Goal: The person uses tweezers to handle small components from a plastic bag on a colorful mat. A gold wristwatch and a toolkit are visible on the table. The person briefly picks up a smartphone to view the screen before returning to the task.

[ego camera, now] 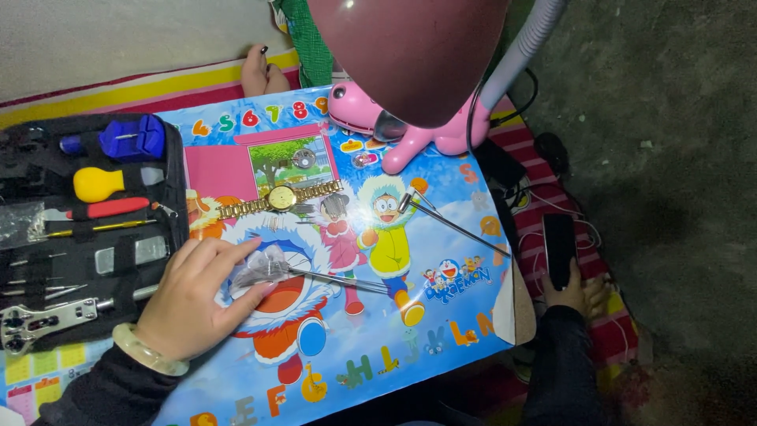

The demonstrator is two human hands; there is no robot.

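Cartoon-printed table [441, 237] under a pink lamp: the left hand [193, 296] pinches a small clear plastic bag [264, 268] beside tweezers [339, 280], while the right hand [572, 292] grips a black phone [558, 244] off the table's edge; a gold watch [280, 199] lies above.

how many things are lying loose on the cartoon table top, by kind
gold watch: 1
tweezers: 1
thin metal tool: 1
small round metal parts: 2
small clear bag, under the left hand: 1
total: 6

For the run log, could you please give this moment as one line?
left hand: fingers on small clear bag | right hand: on black phone | gold watch: flat on table, untouched
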